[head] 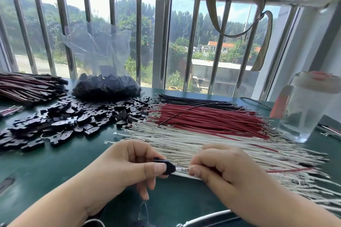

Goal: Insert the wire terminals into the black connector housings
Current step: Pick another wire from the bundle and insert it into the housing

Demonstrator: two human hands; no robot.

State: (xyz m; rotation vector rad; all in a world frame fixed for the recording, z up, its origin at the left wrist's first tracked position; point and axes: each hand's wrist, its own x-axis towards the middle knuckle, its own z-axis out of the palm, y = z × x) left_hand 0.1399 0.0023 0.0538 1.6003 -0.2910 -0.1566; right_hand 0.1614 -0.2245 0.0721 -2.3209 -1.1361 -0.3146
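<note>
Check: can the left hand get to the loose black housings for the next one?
Probably yes, once free: the left hand grips a housing now, but the loose housings lie uncovered on the table beside it.

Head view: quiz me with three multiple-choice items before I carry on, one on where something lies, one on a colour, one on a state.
1. Where does the clear bag of housings stand?
A. far left of the table, by the window bars
B. on the red wires
C. in front of the hands

2. Which wire colour lies nearest the hands?
A. black
B. red
C. white

3. What is the state of the terminal at the black housing?
A. fully seated, out of sight
B. at the housing's tip, metal exposed
C. lying loose on the table

Answers: 1 A, the bag sits behind the loose housings near the bars. 2 C, the white wires lie just beyond the knuckles. 3 B, the left hand pinches the housing while the right hand pinches the wire, with bare metal showing between them.
</note>
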